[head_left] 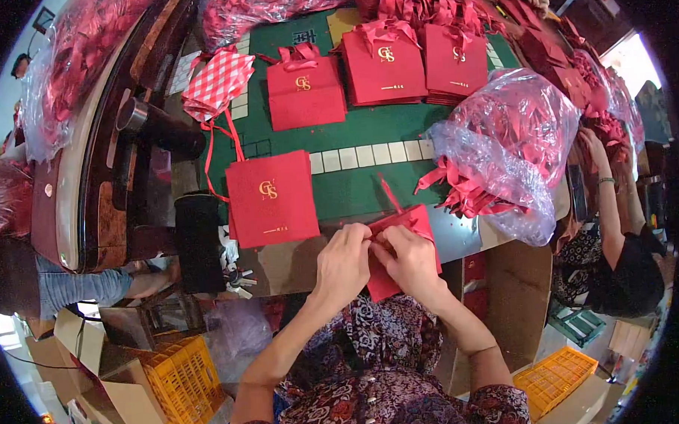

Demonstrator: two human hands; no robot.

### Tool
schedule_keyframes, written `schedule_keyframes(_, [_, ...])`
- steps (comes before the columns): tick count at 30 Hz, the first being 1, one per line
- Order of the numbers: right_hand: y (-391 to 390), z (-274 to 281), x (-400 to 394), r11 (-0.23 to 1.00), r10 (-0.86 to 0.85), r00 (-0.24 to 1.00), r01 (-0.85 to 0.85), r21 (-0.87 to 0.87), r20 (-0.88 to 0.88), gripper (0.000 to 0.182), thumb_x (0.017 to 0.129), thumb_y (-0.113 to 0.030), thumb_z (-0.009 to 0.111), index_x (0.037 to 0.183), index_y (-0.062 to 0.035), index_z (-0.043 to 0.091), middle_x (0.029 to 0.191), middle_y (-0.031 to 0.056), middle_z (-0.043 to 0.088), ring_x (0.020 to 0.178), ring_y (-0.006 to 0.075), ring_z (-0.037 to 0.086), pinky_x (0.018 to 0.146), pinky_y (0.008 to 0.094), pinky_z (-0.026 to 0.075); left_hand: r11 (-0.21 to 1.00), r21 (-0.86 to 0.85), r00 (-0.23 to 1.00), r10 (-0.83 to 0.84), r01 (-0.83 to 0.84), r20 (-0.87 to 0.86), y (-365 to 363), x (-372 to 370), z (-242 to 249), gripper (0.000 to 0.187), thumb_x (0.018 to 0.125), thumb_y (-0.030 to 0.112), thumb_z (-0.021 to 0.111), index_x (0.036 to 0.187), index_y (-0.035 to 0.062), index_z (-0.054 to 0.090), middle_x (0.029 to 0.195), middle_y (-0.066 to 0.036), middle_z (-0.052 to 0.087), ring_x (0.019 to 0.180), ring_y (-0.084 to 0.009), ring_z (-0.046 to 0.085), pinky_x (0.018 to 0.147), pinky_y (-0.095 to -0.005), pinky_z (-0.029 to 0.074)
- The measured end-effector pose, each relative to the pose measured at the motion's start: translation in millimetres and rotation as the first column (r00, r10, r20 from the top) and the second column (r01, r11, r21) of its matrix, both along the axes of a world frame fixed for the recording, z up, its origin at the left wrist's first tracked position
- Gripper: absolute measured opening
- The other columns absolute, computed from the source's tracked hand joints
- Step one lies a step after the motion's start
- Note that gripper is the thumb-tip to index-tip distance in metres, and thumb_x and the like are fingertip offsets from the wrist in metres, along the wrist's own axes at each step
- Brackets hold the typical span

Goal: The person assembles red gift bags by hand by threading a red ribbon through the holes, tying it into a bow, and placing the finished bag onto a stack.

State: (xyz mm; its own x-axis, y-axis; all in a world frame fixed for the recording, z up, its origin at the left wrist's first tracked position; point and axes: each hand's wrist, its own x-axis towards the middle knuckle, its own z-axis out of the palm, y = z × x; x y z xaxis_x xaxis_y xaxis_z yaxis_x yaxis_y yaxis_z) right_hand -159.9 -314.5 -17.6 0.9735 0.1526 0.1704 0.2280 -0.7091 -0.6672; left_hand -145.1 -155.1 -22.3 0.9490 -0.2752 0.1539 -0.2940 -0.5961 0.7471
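Note:
Both of my hands are at a red paper bag [422, 225] at the table's near edge. My left hand [344, 263] pinches the bag's upper left edge, its fingers bent together. My right hand [407, 256] is closed on the top of the same bag, close beside the left. A red ribbon [390, 192] sticks up from the bag beyond my fingers. To the left lies a stack of red bags with gold letters [273, 198]. On the right, red ribbons [470, 192] spill from a clear plastic bag [510, 131].
Finished-looking red bags [383, 65] stand in stacks at the table's far side. A checkered pouch [217, 82] and a dark cylinder [157, 127] are at the left. Another person's arm [607, 195] reaches in at the right. Yellow crates [182, 383] stand below.

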Motion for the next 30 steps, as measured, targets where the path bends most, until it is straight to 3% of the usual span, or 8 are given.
schedule_keyframes(5, [-12.5,27.4,7.2,0.996,0.033,0.999,-0.032,0.078,-0.019,0.021,0.085,-0.007,0.069,0.105,-0.0033,0.063,0.097,0.0165,0.063,0.087,0.0378,0.064,0.072,0.0451,0.054,0.999,-0.034,0.997,0.036,-0.038,-0.064,0.1,1.9,-3.4,0.024,0.086,0.015,0.071,0.100,0.0043,0.055,0.091,-0.014,0.063,0.084,-0.0351,0.064,0.070,-0.0448,0.051])
schedule_keyframes(6, [-15.6,31.3,11.6,0.997,0.041,0.999,-0.041,0.063,-0.006,0.020,0.086,-0.005,0.068,0.104,-0.0021,0.064,0.094,0.0160,0.064,0.086,0.0371,0.065,0.072,0.0439,0.054,0.998,-0.037,0.994,0.045,-0.049,-0.098,-0.6,2.0,-2.5,0.024,0.086,0.016,0.072,0.100,0.0050,0.056,0.090,-0.014,0.063,0.084,-0.0343,0.064,0.070,-0.0443,0.051])
schedule_keyframes(7, [-17.9,35.5,16.1,0.998,0.050,0.999,-0.050,0.048,0.006,0.018,0.086,-0.002,0.068,0.104,-0.0010,0.065,0.092,0.0154,0.064,0.085,0.0364,0.065,0.072,0.0426,0.054,0.996,-0.044,0.997,0.077,-0.077,-0.001,-3.4,2.1,-4.2,0.026,0.079,0.012,0.078,0.095,0.0055,0.059,0.085,-0.010,0.063,0.061,-0.0231,0.060,0.056,-0.0350,0.050])
schedule_keyframes(11, [-28.9,25.9,36.2,0.963,0.224,0.974,-0.225,-0.150,-0.023,0.008,0.087,-0.009,0.065,0.093,-0.0030,0.066,0.091,0.0129,0.065,0.088,0.0369,0.064,0.075,0.0444,0.051,0.997,-0.078,0.999,0.026,-0.023,0.034,-5.2,0.3,-2.0,0.025,0.078,0.010,0.078,0.094,0.0053,0.060,0.084,-0.010,0.062,0.061,-0.0240,0.060,0.055,-0.0347,0.049])
schedule_keyframes(15, [-46.7,11.9,60.3,0.866,0.498,0.823,-0.488,0.109,-0.274,0.016,0.091,-0.016,0.063,0.095,-0.0014,0.067,0.089,0.0139,0.066,0.082,0.0325,0.065,0.073,0.0410,0.051,0.988,-0.138,0.996,-0.057,0.066,0.070,-2.9,-3.8,-4.1,0.016,0.079,0.000,0.073,0.091,0.0043,0.062,0.087,-0.010,0.062,0.078,-0.0293,0.062,0.065,-0.0375,0.052])
schedule_keyframes(18, [-52.2,7.8,73.2,0.831,0.556,0.735,-0.497,0.250,-0.388,0.019,0.088,-0.021,0.065,0.095,-0.0044,0.072,0.089,0.0144,0.070,0.086,0.0308,0.068,0.076,0.0398,0.052,0.985,-0.120,0.983,-0.102,0.120,0.153,-2.6,-3.2,-5.9,0.014,0.080,0.001,0.072,0.090,0.0033,0.063,0.088,-0.010,0.061,0.082,-0.0306,0.062,0.071,-0.0376,0.052])
schedule_keyframes(25, [-46.5,-8.8,75.3,0.871,0.476,0.635,-0.244,0.426,-0.609,0.013,0.087,-0.011,0.072,0.086,0.0018,0.072,0.083,0.0047,0.072,0.076,0.0069,0.063,0.070,0.0266,0.051,0.983,-0.071,0.967,-0.151,0.169,0.204,2.1,1.0,-3.8,0.012,0.082,0.000,0.070,0.090,0.0033,0.063,0.088,-0.011,0.060,0.085,-0.0304,0.061,0.073,-0.0387,0.051])
schedule_keyframes(30, [-33.4,-28.7,75.7,0.834,0.262,0.880,0.000,0.552,-0.397,0.017,0.086,-0.014,0.071,0.086,0.0029,0.073,0.078,0.0046,0.073,0.074,0.0080,0.064,0.070,0.0279,0.052,0.983,-0.132,0.990,-0.123,0.131,0.069,3.5,4.0,3.4,0.015,0.081,0.001,0.072,0.092,0.0035,0.062,0.087,-0.012,0.060,0.080,-0.0320,0.060,0.070,-0.0390,0.051])
